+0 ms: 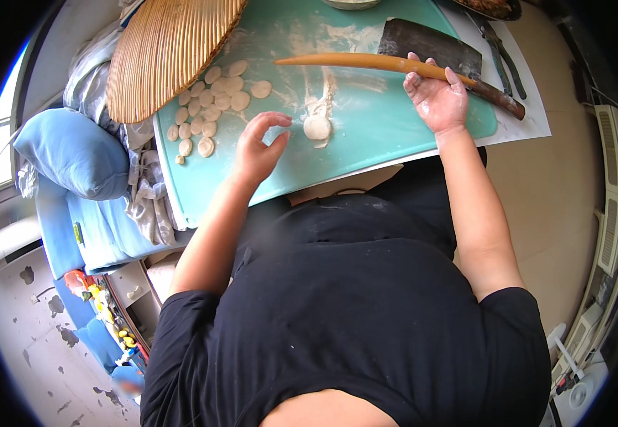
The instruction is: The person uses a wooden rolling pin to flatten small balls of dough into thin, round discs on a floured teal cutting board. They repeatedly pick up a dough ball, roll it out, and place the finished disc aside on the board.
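**Flour, dough and a long pin on the green mat**

We are looking straight down onto a teal cutting mat [366, 135] dusted with flour, lying on the bench. Our left hand [259, 146] hovers over the mat with fingers curled, thumb and forefinger bent toward each other but pinching nothing we can see. Just beside its fingertips sits one flattened dough disc [317, 127], alone in a patch of flour near the middle of the mat.

Our right hand [437, 99] rests on the thin end of a long wooden rolling pin [366, 62], palm up and floury, fingers loosely spread over the wood rather than clamped around it. The pin lies across the far part of the mat, well apart from the disc.

Right behind that hand a dark cleaver [430, 46] lies flat, its wooden handle running out under the wrist side toward the mat's right edge. Beyond it we see a pair of dark tongs or scissors [498, 50]; we cannot tell which.

To the left, a cluster of small dough pieces [209, 107] is spread over the mat's corner, touching one another in places. A round woven bamboo tray [170, 50] overlaps that corner and crowds the pieces from above. Past the bench edge lies a blue pillow [74, 153] on rumpled bedding. Our black shirt [352, 306] hides the mat's near edge.
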`<state>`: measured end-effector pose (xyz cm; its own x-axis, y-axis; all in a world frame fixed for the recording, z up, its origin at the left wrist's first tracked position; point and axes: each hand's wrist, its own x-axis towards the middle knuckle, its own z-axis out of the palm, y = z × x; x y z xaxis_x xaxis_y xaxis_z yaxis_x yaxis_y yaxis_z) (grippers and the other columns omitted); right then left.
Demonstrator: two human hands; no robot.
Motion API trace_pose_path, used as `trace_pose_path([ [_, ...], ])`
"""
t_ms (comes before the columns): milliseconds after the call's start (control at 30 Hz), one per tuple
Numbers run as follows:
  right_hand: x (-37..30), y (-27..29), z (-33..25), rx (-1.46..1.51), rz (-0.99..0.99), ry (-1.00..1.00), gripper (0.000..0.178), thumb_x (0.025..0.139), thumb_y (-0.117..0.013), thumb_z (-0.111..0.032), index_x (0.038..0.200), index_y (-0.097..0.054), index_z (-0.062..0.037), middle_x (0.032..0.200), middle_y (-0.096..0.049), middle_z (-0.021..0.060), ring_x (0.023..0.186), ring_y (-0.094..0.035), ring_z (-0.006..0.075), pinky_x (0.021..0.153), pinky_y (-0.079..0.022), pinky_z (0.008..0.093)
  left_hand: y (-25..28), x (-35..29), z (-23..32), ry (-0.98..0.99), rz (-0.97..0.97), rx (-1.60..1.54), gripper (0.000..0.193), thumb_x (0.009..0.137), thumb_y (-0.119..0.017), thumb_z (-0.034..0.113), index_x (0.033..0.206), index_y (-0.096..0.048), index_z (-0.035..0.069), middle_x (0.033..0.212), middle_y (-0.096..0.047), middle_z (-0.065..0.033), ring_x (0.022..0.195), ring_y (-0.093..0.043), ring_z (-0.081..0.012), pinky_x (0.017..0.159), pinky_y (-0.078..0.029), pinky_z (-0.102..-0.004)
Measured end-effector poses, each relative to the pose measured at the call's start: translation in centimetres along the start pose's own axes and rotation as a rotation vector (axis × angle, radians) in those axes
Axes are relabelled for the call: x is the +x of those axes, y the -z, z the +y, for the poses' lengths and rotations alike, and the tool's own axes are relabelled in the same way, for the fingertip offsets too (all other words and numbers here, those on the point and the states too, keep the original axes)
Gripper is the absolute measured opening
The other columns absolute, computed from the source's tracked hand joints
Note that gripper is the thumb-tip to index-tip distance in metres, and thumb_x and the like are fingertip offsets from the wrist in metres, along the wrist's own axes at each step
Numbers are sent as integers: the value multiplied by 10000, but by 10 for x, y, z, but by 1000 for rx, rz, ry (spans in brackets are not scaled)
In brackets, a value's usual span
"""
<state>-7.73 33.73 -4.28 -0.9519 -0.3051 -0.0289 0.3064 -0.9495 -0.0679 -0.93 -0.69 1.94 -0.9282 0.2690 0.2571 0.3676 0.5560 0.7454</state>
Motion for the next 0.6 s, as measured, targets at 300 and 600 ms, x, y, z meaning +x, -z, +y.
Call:
trace_pose_path([
  [300,3,2,0,-13,-20,-20,328,855,-549,-268,1048,-593,-7,1295,-483,226,947,-558,374,912,-437,472,-55,0,21,-68,-5,472,334,704,-701,193,1018,-623,109,1012,-556,-93,954,-522,-306,851,-448,-386],
  [600,-2,1,0,-35,-12,-24,335,872,-545,-259,1076,-597,1,1318,-473,209,967,-547,350,912,-436,456,48,-49,-49,-86,93,745,532,744,-682,258,1236,-520,136,1307,-446,-131,1228,-387,-347,1032,-316,-452],
])
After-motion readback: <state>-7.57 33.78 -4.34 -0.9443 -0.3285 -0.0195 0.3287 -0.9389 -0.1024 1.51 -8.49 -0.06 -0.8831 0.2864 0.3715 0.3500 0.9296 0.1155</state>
